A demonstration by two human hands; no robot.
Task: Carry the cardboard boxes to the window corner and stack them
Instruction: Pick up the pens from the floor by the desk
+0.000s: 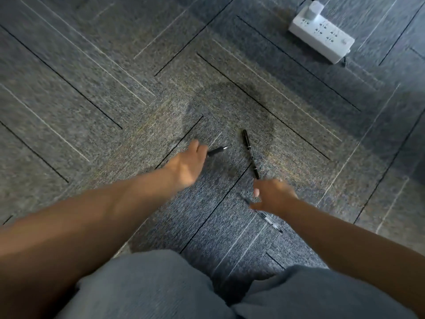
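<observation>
Grey carpet (92,93) across the whole view, tiles laid herringbone-style w/ thin dark and pale lines along each. Darker blotch approx mid-frame, just beyond the pens. Top right, flat on the carpet: white power strip (322,36), w/ white adapter (314,9) plugged in at its far end. Along bottom edge: knees in grey-blue trousers (149,286), bare forearms reaching fwd and down on both sides. Low over the carpet, left hand (187,165) curled round a black pen (217,151), tip end poking out to the right. Btwn the hands, second black pen (250,155) lying flat, its near end right by the right hand (273,195). Fingers there loosely spread, nothing gripped, above a clear pen (268,218) on the carpet. Contact w/ it too blurred to tell. No view of the cardboard boxes, so position can't be told.
</observation>
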